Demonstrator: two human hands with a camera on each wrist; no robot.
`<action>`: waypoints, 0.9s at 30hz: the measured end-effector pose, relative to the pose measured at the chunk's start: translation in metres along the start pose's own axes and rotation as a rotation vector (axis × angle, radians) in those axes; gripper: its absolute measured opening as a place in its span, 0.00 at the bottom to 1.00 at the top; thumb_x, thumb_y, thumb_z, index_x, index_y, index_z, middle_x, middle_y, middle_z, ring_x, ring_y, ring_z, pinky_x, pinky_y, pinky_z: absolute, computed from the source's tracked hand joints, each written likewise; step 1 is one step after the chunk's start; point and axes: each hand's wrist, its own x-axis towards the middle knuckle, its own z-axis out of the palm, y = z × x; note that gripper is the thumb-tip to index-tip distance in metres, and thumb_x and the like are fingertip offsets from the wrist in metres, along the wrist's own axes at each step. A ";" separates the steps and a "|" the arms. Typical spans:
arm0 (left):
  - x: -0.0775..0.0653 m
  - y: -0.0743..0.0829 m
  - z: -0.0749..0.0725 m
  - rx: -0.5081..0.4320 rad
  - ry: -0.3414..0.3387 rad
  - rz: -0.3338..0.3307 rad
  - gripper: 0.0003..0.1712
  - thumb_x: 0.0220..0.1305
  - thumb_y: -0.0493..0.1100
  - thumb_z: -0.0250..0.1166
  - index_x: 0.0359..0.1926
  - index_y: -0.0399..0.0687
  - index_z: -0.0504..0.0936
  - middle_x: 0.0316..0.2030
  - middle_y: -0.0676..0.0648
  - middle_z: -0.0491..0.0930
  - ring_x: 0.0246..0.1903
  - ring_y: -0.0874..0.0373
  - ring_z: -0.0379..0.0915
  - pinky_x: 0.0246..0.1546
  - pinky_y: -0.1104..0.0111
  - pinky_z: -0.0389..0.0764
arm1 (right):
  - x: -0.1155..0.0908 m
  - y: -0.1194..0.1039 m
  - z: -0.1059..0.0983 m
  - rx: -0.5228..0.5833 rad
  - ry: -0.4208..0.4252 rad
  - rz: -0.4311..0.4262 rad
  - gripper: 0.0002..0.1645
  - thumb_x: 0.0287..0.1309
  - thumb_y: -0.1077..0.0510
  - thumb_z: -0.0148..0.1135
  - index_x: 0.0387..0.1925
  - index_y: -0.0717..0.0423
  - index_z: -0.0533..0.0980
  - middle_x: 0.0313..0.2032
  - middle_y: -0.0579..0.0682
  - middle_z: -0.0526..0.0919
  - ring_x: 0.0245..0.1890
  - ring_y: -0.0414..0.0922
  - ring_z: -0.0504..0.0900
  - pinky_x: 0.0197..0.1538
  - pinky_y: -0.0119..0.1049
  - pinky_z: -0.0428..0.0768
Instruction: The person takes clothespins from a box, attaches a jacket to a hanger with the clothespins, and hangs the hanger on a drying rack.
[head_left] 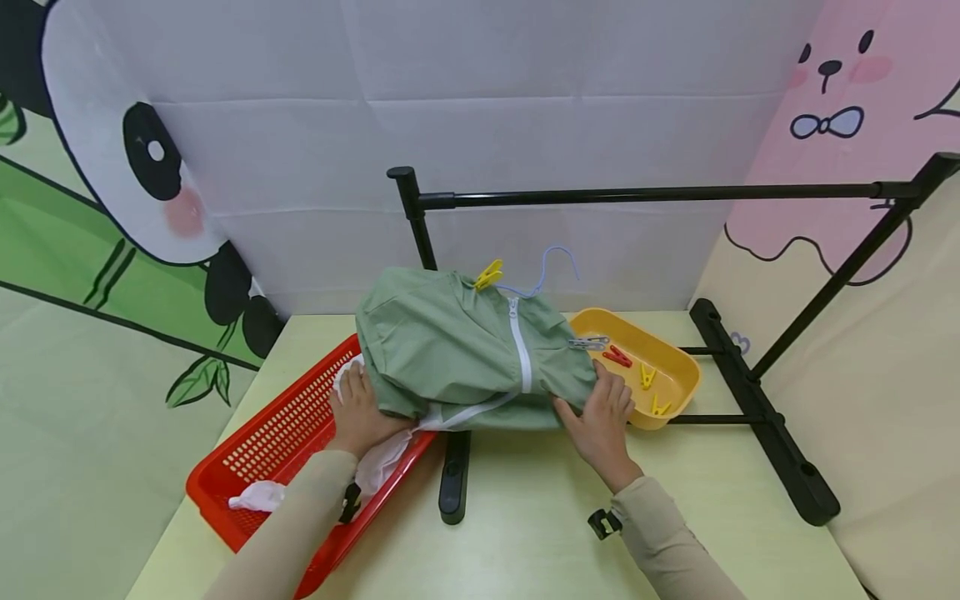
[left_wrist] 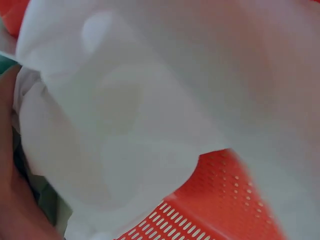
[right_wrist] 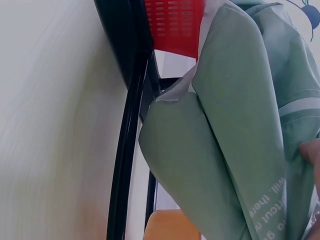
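There are three yellow clips [head_left: 489, 275], one jacket [head_left: 442, 342], hanger [head_left: 543, 271], basket [head_left: 262, 446] and tray [head_left: 622, 323].

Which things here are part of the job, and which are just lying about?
Job, likely:
jacket, between left hand and right hand
hanger, hook showing
yellow peg at jacket's top
rack
tray, with loose pegs

Lying about, likely:
basket, with white cloth in it

The left arm [head_left: 288, 533] and the right arm [head_left: 678, 537] are pointing forward and slanting inward, both wearing long sleeves. The left hand [head_left: 362, 419] is showing its back, while its fingers are pointing forward and its thumb is lying sideways, toward the right. The right hand [head_left: 602, 422] is gripping, its thumb standing apart from the bent fingers.
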 end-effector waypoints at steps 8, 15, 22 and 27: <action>0.003 0.000 0.011 -0.078 -0.009 -0.008 0.70 0.45 0.65 0.70 0.73 0.27 0.42 0.70 0.25 0.45 0.69 0.28 0.41 0.63 0.32 0.45 | 0.000 -0.001 0.001 -0.010 0.006 0.005 0.48 0.54 0.53 0.72 0.66 0.72 0.56 0.52 0.69 0.63 0.43 0.61 0.57 0.44 0.52 0.52; 0.005 0.001 0.016 -0.164 -0.054 -0.044 0.70 0.46 0.63 0.71 0.74 0.31 0.39 0.70 0.28 0.44 0.70 0.31 0.38 0.60 0.30 0.46 | -0.001 0.000 0.001 -0.018 0.000 0.007 0.48 0.55 0.53 0.72 0.66 0.72 0.56 0.52 0.69 0.63 0.43 0.61 0.57 0.43 0.52 0.52; 0.005 -0.003 0.021 -0.303 -0.162 -0.093 0.69 0.48 0.60 0.71 0.73 0.35 0.36 0.69 0.31 0.43 0.68 0.34 0.40 0.58 0.30 0.54 | -0.002 0.001 0.002 -0.019 -0.005 0.005 0.48 0.54 0.53 0.72 0.66 0.71 0.56 0.52 0.69 0.63 0.43 0.61 0.57 0.43 0.52 0.52; 0.005 -0.003 0.023 -0.341 -0.203 -0.084 0.66 0.49 0.59 0.71 0.71 0.34 0.38 0.65 0.30 0.46 0.62 0.35 0.46 0.56 0.36 0.64 | -0.002 0.002 0.002 -0.024 -0.008 0.005 0.48 0.55 0.53 0.71 0.66 0.71 0.56 0.52 0.68 0.63 0.43 0.61 0.57 0.44 0.52 0.52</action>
